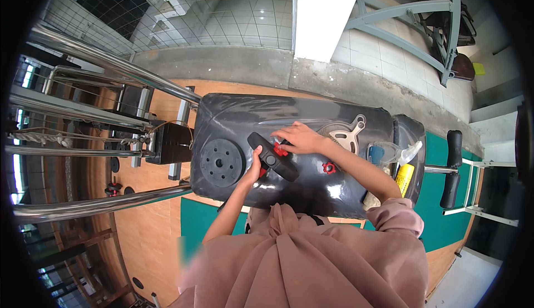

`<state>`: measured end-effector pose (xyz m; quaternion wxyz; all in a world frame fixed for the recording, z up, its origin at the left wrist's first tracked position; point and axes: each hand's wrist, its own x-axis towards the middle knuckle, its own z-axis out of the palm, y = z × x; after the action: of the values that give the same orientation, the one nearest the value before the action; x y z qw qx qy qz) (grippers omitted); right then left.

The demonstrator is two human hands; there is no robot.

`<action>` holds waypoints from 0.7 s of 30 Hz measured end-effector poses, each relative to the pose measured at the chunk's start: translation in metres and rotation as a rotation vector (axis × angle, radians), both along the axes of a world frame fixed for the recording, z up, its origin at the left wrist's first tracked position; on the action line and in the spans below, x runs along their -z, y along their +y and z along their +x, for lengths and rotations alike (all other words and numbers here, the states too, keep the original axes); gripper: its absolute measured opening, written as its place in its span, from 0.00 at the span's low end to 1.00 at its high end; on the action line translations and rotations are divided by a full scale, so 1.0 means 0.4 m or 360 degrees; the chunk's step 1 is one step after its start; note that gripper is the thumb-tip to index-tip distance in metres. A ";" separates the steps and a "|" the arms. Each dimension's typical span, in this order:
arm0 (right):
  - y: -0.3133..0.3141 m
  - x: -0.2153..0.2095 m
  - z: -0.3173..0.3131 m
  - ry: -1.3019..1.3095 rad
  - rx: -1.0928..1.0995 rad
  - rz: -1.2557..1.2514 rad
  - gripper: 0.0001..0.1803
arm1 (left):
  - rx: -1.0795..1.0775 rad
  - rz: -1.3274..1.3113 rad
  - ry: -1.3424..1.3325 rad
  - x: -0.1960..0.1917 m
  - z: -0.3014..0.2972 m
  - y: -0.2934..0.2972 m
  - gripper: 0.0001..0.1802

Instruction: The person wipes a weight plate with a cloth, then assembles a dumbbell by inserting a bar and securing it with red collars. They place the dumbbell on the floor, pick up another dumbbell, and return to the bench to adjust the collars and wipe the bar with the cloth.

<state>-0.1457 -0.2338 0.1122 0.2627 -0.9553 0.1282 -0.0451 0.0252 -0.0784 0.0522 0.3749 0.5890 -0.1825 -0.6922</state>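
Observation:
My left hand (255, 168) grips a black round weight plate (273, 157), held tilted on edge above a black padded bench (311, 188). My right hand (297, 138) pinches a red clamp collar (280, 150) at the plate's centre hole. A second black weight plate (222, 162) lies flat on the bench to the left. Another red collar (329, 168) rests on the bench to the right of the held plate.
A tan metal bracket with holes (346, 135), a clear spray bottle (396, 153) and a yellow can (404, 178) lie on the bench's right end. Chrome machine bars (105, 63) run along the left. Black foam rollers (453, 169) stand at the right, over green matting (194, 222).

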 end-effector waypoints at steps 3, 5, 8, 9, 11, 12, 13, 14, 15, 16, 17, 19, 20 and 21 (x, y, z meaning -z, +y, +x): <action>0.001 -0.024 -0.013 -0.0094 -0.0169 -0.0104 0.17 | -0.0047 0.0008 0.0050 0.026 0.014 0.007 0.51; 0.000 -0.019 -0.009 -0.0018 -0.0252 -0.0167 0.17 | -0.0139 0.0009 -0.0139 0.103 0.021 0.020 0.51; -0.005 0.032 0.000 0.0067 -0.0194 -0.0156 0.19 | 0.0003 0.0072 -0.0133 -0.043 -0.012 -0.006 0.50; -0.002 0.040 0.011 0.0137 -0.0182 -0.0165 0.19 | -0.0052 0.0049 -0.0169 -0.024 -0.014 -0.001 0.50; 0.001 0.046 0.022 0.0215 -0.0144 -0.0169 0.22 | -0.0152 0.0003 -0.0236 0.004 -0.020 0.001 0.49; 0.002 0.045 0.023 0.0223 -0.0117 -0.0163 0.23 | -0.0100 -0.0005 -0.0148 -0.007 -0.016 -0.002 0.49; 0.003 0.045 0.024 0.0231 -0.0090 -0.0156 0.24 | -0.0047 -0.0012 -0.0059 -0.020 -0.007 -0.004 0.50; 0.000 0.041 0.028 0.0323 -0.0116 -0.0117 0.24 | -0.0001 -0.0018 0.0030 -0.042 -0.002 -0.005 0.51; -0.009 0.036 0.034 0.0416 -0.0141 -0.0078 0.24 | 0.0001 -0.0007 -0.0016 -0.025 0.001 0.000 0.51; -0.017 0.032 0.041 0.0508 -0.0166 -0.0038 0.24 | 0.0004 0.0004 -0.0063 0.007 0.004 0.004 0.51; -0.021 0.020 0.048 0.0588 -0.0164 0.0018 0.25 | 0.0012 0.0018 -0.0106 0.012 0.002 0.006 0.52; -0.027 -0.005 0.067 0.0746 -0.0162 0.0131 0.26 | 0.0038 0.0043 -0.0042 0.019 0.008 0.015 0.52; -0.031 -0.005 0.073 0.0774 -0.0159 0.0148 0.27 | 0.0052 0.0053 -0.0012 0.013 0.010 0.015 0.52; -0.034 -0.005 0.078 0.0802 -0.0157 0.0165 0.27 | 0.0036 0.0055 -0.0030 0.010 0.007 0.014 0.53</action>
<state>-0.1143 -0.2475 0.1143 0.2730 -0.9267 0.1451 0.2136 0.0279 -0.0726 0.0482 0.3552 0.5998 -0.1808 -0.6938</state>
